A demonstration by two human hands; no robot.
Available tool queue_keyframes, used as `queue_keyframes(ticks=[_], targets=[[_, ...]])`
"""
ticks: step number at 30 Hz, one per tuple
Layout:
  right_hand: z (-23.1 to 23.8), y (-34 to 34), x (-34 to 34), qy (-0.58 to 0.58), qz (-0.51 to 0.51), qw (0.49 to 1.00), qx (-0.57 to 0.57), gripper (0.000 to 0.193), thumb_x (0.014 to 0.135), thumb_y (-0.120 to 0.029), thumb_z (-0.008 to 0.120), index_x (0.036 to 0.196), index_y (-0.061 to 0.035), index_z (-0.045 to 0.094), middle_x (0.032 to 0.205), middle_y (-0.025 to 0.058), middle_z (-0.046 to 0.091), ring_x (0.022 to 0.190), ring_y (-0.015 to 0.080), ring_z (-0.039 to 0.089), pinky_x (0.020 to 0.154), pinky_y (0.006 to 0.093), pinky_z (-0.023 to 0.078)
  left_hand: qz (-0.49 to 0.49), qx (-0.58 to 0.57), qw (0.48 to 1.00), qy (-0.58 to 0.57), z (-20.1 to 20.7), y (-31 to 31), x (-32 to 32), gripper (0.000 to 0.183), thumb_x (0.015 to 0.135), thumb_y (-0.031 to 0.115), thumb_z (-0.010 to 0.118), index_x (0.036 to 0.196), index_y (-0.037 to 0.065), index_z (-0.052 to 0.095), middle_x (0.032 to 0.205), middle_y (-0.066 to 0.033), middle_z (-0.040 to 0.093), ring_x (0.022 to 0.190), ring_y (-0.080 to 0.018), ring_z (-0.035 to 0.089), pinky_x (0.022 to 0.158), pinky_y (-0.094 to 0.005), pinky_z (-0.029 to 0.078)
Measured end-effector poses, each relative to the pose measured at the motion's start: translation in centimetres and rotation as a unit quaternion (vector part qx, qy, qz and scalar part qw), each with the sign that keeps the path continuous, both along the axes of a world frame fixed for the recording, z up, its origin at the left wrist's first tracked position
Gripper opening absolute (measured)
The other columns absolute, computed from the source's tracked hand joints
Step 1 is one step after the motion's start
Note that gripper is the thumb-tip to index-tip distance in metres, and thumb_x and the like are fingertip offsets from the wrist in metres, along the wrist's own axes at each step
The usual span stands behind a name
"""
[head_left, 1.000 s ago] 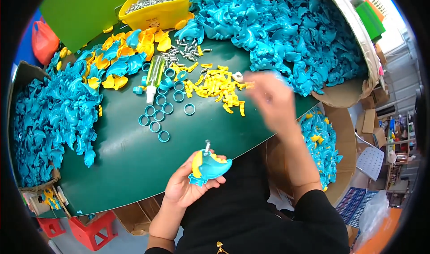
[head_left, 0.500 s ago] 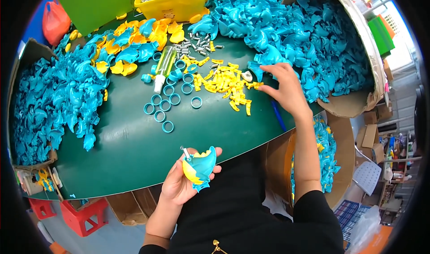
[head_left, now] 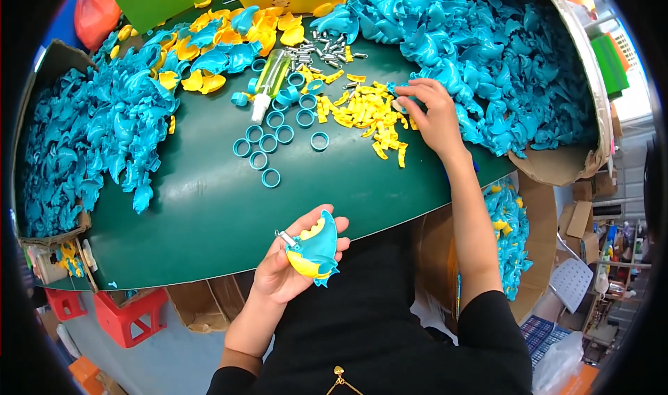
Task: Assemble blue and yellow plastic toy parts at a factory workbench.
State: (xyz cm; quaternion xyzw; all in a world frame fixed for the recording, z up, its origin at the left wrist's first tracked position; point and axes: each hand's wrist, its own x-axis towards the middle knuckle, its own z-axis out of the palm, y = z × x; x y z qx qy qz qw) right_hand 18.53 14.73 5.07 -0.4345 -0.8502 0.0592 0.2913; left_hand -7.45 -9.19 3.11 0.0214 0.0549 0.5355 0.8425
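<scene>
While left hand (head_left: 282, 273) grips toy (head_left: 313, 247), right hand (head_left: 433, 116) well apart.

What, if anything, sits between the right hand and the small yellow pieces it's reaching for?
Nothing visible does. The right hand rests fingertips-down at the right edge of the pile of small yellow pieces on the green table, beside the blue shell heap. The left hand holds a blue-and-yellow part well clear.

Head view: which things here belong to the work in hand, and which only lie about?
In the work:
left hand holding blue-and-yellow toy part
right hand on small yellow pieces

Lying about:
blue rings
clear bottle
metal pins
red stool
</scene>
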Motion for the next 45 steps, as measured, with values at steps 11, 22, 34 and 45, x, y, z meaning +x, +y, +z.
queue_keyframes(ticks=[11, 22, 34, 45], targets=[[1.5, -0.1, -0.6, -0.006, 0.052, 0.986, -0.156, 0.03, 0.091, 0.0, 0.062, 0.121, -0.0049, 0.068, 0.121, 0.0139, 0.07, 0.105, 0.0287, 0.069, 0.088, 0.0341, 0.055, 0.082, 0.002, 0.996, 0.026, -1.2, -0.2, -1.8, 0.092, 0.083, 0.031, 0.081, 0.15, -0.004, 0.029, 0.146, -0.0235, 0.045, 0.125, -0.0377, 0.057, 0.105, -0.0432, 0.051], [3.8, -10.5, -7.0, 0.033, 0.183, 0.891, -0.415, 0.034, 0.097, -0.002, 0.05, 0.13, -0.0022, 0.06, 0.099, 0.0103, 0.059, 0.09, 0.0237, 0.06, 0.082, 0.0317, 0.047, 0.13, -0.009, 0.987, 0.089, -1.6, -0.7, -2.6, 0.097, 0.078, 0.03, 0.084, 0.152, -0.001, 0.029, 0.145, -0.0214, 0.047, 0.12, -0.0363, 0.06, 0.102, -0.0438, 0.051], [0.9, -14.7, -5.9, 0.119, 0.131, 0.945, -0.275, 0.06, 0.076, -0.011, 0.081, 0.132, -0.0017, 0.062, 0.126, 0.0133, 0.062, 0.116, 0.0263, 0.059, 0.1, 0.0373, 0.046, 0.17, 0.05, 0.941, 0.288, 0.3, 0.3, -1.5, 0.083, 0.079, 0.001, 0.075, 0.151, -0.004, 0.033, 0.152, -0.0251, 0.041, 0.137, -0.0378, 0.048, 0.112, -0.0481, 0.042], [2.4, -18.2, -8.9, 0.298, 0.13, 0.891, -0.316, 0.063, 0.076, -0.018, 0.085, 0.13, 0.003, 0.062, 0.123, 0.0172, 0.061, 0.115, 0.0255, 0.06, 0.098, 0.0358, 0.047, 0.154, 0.089, 0.938, 0.299, 0.7, 0.0, -0.7, 0.084, 0.078, -0.006, 0.074, 0.151, -0.004, 0.033, 0.157, -0.0242, 0.033, 0.143, -0.0342, 0.04, 0.113, -0.045, 0.042]])
